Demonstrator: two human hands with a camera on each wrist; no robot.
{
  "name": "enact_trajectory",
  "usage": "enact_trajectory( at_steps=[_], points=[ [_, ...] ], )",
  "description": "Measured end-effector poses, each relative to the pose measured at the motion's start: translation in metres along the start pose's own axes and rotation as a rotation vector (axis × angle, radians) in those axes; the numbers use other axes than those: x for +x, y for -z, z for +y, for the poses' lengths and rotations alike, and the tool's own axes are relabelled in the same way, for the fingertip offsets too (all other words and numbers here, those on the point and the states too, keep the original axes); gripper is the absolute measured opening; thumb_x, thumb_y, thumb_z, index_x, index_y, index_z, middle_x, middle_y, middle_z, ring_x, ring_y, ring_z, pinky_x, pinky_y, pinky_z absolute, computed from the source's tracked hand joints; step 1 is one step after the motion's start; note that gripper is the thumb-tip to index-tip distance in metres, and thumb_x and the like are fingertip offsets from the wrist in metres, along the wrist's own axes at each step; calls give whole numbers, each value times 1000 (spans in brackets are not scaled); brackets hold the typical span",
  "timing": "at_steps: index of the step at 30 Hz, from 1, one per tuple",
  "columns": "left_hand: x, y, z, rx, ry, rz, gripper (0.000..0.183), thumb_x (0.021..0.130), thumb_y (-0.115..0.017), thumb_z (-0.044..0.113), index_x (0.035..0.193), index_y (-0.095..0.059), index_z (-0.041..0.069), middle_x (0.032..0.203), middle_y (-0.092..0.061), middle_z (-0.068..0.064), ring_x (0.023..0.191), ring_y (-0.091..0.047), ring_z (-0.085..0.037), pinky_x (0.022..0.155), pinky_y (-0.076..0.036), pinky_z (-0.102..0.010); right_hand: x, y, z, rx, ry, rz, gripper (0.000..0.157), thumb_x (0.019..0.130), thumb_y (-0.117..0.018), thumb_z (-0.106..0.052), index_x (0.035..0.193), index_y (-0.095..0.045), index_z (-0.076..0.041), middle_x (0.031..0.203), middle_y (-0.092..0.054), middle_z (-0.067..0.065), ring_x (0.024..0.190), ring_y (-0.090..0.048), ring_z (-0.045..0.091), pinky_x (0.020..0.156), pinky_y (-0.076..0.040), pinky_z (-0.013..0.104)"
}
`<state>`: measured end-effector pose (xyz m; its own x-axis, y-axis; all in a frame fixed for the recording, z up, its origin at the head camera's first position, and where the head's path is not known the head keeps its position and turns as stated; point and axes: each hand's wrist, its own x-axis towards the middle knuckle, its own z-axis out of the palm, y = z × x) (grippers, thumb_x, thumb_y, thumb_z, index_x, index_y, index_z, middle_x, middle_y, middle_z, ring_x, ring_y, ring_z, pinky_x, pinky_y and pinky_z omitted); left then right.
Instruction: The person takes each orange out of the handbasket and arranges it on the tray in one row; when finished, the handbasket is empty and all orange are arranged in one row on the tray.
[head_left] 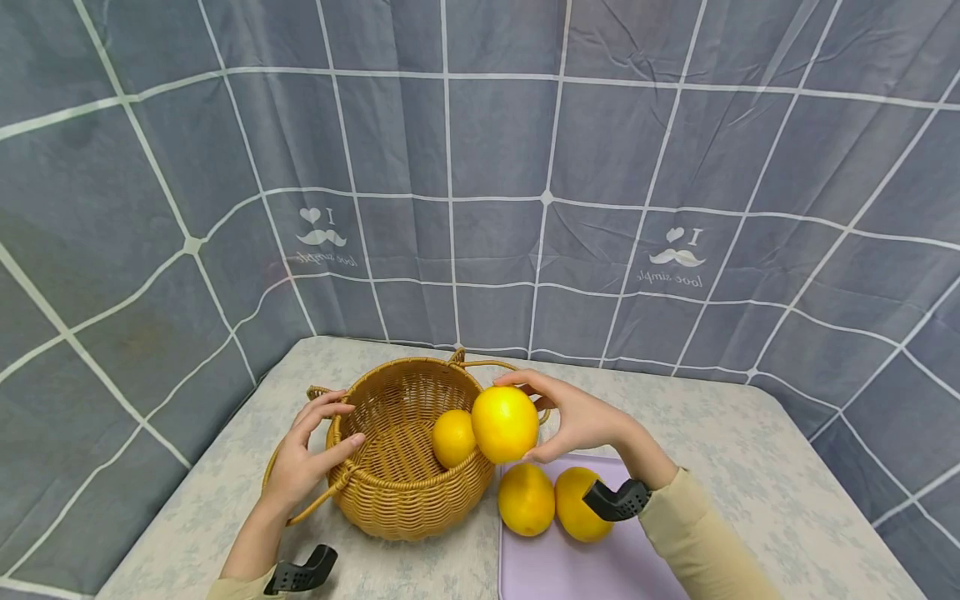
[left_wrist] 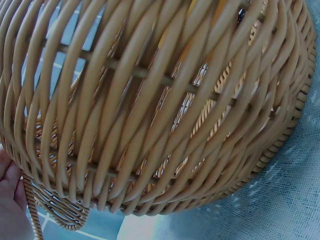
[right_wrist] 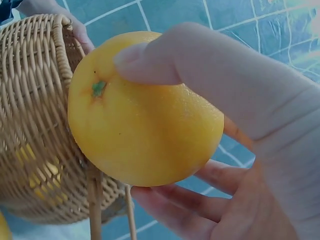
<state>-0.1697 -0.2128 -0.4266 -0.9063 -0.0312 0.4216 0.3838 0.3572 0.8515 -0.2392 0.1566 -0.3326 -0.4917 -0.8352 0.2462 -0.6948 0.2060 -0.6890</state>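
My right hand (head_left: pixel 581 417) grips an orange (head_left: pixel 504 423) between thumb and fingers, at the right rim of a brown wicker basket (head_left: pixel 412 508). In the right wrist view the thumb presses across the orange (right_wrist: pixel 145 120), near its green stem end. A second orange (head_left: pixel 453 438) lies inside the basket against the right wall. My left hand (head_left: pixel 296 462) rests on the basket's left rim, its fingers and thumb loosely extended over the edge. The left wrist view is mostly filled by the woven basket wall (left_wrist: pixel 150 110), with part of the left hand (left_wrist: pixel 10 195) at the edge.
A light purple tray (head_left: pixel 592 567) lies right of the basket, under the right forearm. Two more oranges, a left one (head_left: pixel 527 500) and a right one (head_left: pixel 579 508), sit on it. The table (head_left: pixel 750 467) has a pale patterned cloth. A grey checked curtain (head_left: pixel 495 150) hangs behind.
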Motion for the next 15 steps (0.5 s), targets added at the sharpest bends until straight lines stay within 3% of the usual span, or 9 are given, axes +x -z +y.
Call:
enact_trajectory(
  at_steps=[10, 15],
  points=[
    [0, 0, -1, 2, 0, 0, 38, 83, -71, 11, 117, -58, 2, 140, -39, -6, 136, -20, -34, 99, -14, -70, -36, 5, 14, -6, -75, 64, 81, 67, -83, -18, 136, -42, -23, 129, -50, -4, 113, -48, 22, 92, -47, 36],
    [0, 0, -1, 4, 5, 1, 39, 83, -71, 12, 118, -58, 1, 141, -38, -6, 136, -19, -33, 99, -14, -70, -55, 6, 19, -20, -88, 97, 81, 68, -83, -20, 137, -42, -21, 130, -49, -3, 112, -48, 20, 90, -47, 35]
  ],
)
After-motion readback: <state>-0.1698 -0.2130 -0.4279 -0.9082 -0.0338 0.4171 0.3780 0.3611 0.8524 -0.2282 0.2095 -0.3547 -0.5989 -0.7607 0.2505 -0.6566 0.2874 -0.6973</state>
